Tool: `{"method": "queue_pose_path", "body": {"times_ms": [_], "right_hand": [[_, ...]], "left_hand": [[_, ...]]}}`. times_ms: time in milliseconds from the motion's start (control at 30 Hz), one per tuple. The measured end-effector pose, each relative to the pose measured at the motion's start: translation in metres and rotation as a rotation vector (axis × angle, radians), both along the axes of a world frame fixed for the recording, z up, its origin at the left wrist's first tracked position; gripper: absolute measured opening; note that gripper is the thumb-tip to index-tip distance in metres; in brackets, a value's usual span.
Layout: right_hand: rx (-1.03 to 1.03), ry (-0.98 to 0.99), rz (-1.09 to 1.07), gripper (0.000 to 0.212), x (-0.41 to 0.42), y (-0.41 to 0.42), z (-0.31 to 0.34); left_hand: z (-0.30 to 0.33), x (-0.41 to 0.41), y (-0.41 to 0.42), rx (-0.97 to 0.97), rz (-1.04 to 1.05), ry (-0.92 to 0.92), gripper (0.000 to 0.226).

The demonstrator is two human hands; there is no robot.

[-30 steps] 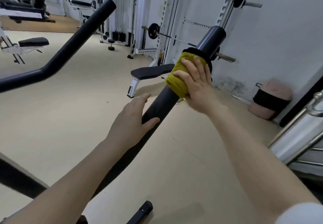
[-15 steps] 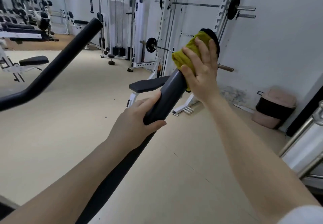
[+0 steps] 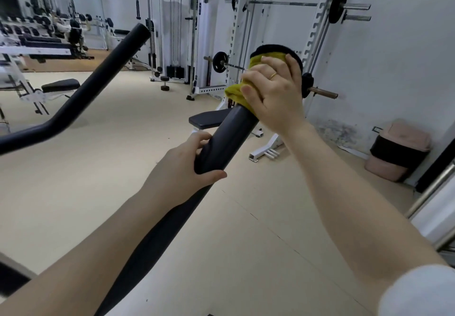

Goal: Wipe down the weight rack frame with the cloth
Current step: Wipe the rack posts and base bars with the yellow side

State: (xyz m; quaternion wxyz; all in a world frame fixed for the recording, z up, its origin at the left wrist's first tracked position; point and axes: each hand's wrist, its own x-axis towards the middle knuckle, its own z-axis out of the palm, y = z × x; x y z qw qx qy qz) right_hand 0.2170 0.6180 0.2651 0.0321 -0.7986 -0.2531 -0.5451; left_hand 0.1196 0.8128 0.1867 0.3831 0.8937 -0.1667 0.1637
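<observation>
Black bent bar (image 3: 73,108) off to the left. Left hand (image 3: 182,167) wrapped around the thick black frame tube (image 3: 226,138), thumb underneath. Further up, right hand (image 3: 275,93) clutching the yellow cloth (image 3: 235,91) over the tube's top end. Pink bin (image 3: 398,150) by the wall, far right.

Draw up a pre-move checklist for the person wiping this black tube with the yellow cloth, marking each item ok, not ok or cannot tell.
1. Right hand grips the yellow cloth: ok.
2. Cloth wrapped on the black tube near its top end: ok.
3. Left hand holds the tube lower down, steadying it: ok.
4. Bare tube between the two hands, free for a downward stroke: ok.
5. Cloth covers the tube's far side: cannot tell.
6. Second black tube on the left wiped: cannot tell.
</observation>
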Motion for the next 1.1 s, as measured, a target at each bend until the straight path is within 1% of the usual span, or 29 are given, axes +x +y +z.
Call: {"method": "queue_pose_path", "body": {"times_ms": [67,133,233,333,433,500,567,633,767,867,900,933,1000,1033,1067,1100], "right_hand": [[-0.002,-0.004,0.0,0.052,-0.01,0.013,-0.013],[-0.048,-0.004,0.053,0.057,-0.026,0.027,-0.037],[-0.096,-0.008,0.064,0.049,-0.053,0.06,-0.081],[-0.206,0.006,0.088,0.04,-0.074,0.087,-0.116],[-0.336,-0.035,0.13,0.038,-0.074,0.081,-0.108],[-0.289,-0.035,0.079,0.038,-0.071,0.079,-0.098],[-0.169,0.014,0.003,0.037,-0.079,0.091,-0.106],[-0.085,0.078,-0.012,0.037,-0.099,0.114,-0.134],[-0.066,0.272,0.094,0.033,-0.158,0.175,-0.206],[0.068,0.438,0.156,0.03,-0.2,0.22,-0.233],[0.068,0.458,0.179,0.029,-0.207,0.226,-0.234],[0.015,0.461,0.217,0.03,-0.211,0.225,-0.234],[-0.149,0.446,0.3,0.036,-0.208,0.211,-0.232],[-0.204,0.438,0.299,0.039,-0.203,0.203,-0.229],[-0.207,0.439,0.267,0.041,-0.199,0.197,-0.228],[-0.168,0.453,0.215,0.042,-0.2,0.197,-0.229]], "left_hand": [[-0.007,-0.01,0.007,0.029,0.017,0.006,0.069],[-0.015,-0.023,0.017,0.065,0.057,0.031,0.07],[-0.028,-0.043,0.039,0.168,0.144,0.113,0.07],[-0.046,-0.065,0.067,0.339,0.215,0.227,0.065],[-0.067,-0.095,0.094,0.487,0.255,0.345,0.056],[-0.076,-0.115,0.11,0.555,0.295,0.371,0.051],[-0.081,-0.134,0.124,0.596,0.331,0.372,0.049],[-0.087,-0.15,0.136,0.611,0.363,0.363,0.05],[-0.101,-0.182,0.158,0.649,0.406,0.368,0.058],[-0.11,-0.208,0.175,0.648,0.451,0.361,0.06],[-0.114,-0.217,0.181,0.653,0.471,0.344,0.061],[-0.118,-0.225,0.186,0.657,0.49,0.318,0.061],[-0.125,-0.241,0.196,0.655,0.507,0.255,0.06],[-0.13,-0.248,0.201,0.655,0.525,0.218,0.058],[-0.136,-0.255,0.207,0.655,0.556,0.176,0.057],[-0.141,-0.261,0.21,0.656,0.58,0.153,0.056]]}}
